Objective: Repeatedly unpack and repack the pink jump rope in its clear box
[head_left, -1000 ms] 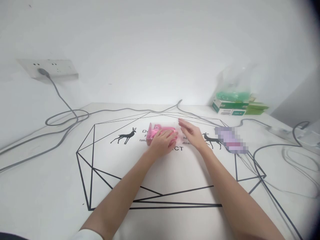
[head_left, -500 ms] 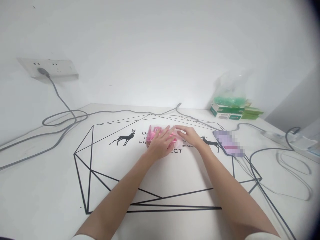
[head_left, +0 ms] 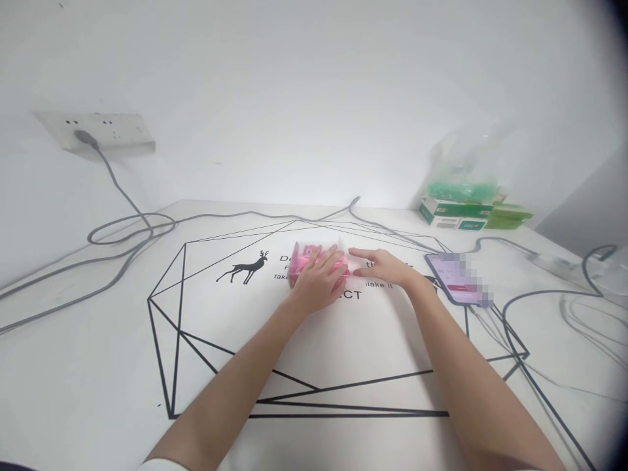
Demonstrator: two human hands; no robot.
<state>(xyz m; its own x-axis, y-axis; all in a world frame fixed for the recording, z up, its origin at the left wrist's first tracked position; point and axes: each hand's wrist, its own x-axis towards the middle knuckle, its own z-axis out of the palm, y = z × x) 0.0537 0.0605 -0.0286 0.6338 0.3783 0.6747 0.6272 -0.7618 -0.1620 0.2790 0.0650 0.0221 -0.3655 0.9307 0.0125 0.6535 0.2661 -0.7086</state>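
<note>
A small clear plastic pack with a bright pink item [head_left: 310, 250] inside lies on the white table mat. Over its top rests my left hand [head_left: 318, 281], fingers spread and stretched toward the pack's far side. The hand covers much of the pack, so what the pink item is cannot be told. Just right of the pack is my right hand [head_left: 383, 267], open. Its index finger and thumb are apart and point left at the pack's clear right end, and nothing shows between them.
To the right lies a phone [head_left: 451, 278] with a lit, partly blurred screen. Green and white boxes [head_left: 456, 209] under a clear bag with green contents stand at the back right. A grey cable [head_left: 216, 216] runs along the back from a wall socket [head_left: 132, 131].
My right hand has drawn slightly right, away from the pack, with its thumb and index finger apart. My left hand stays on the pack. The view has shifted a little.
</note>
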